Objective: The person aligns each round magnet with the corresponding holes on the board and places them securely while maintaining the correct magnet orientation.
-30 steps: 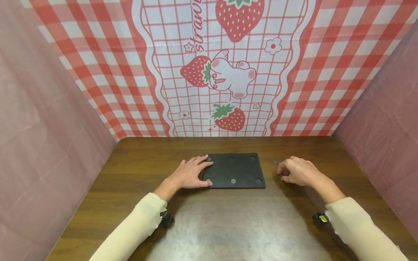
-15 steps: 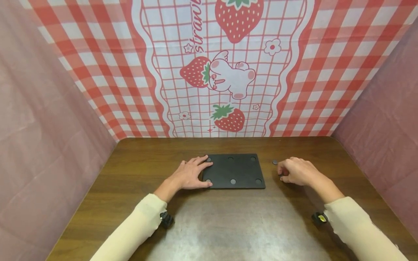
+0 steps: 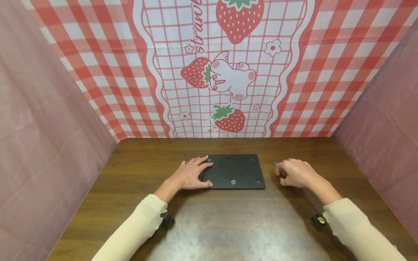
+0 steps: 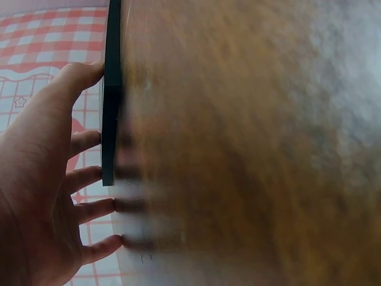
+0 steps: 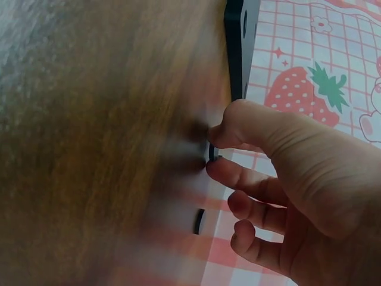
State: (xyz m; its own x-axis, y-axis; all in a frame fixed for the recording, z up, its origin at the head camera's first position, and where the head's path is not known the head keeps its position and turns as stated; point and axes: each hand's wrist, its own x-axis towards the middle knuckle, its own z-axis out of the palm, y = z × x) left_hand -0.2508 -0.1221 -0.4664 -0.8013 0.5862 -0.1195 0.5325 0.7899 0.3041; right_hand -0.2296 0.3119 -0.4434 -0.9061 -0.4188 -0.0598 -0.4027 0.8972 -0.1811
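Note:
A flat black rectangular board [image 3: 238, 170] with several round recesses lies on the table. My left hand [image 3: 191, 174] rests on its left end, fingers spread, thumb and fingertips touching the board. A grey disc [image 3: 233, 182] fills the recess at the middle of the near edge. Right of the board, my right hand [image 3: 295, 173] has its thumb and index finger around a small dark disc [image 5: 212, 152] at the table surface. The other fingers are curled in. A second small dark disc [image 3: 274, 162] lies just beyond the right fingertips, partly hidden by the hand in the head view.
The brown wooden table [image 3: 228, 224] ends at the back against a red-and-white checked cloth [image 3: 124, 72] with strawberry prints. Pink cloth [image 3: 49, 145] hangs on the left, and another pink cloth [image 3: 382, 101] on the right.
The right fingers have drawn together and moved slightly left, closing on the small disc. The left hand and board have stayed in place.

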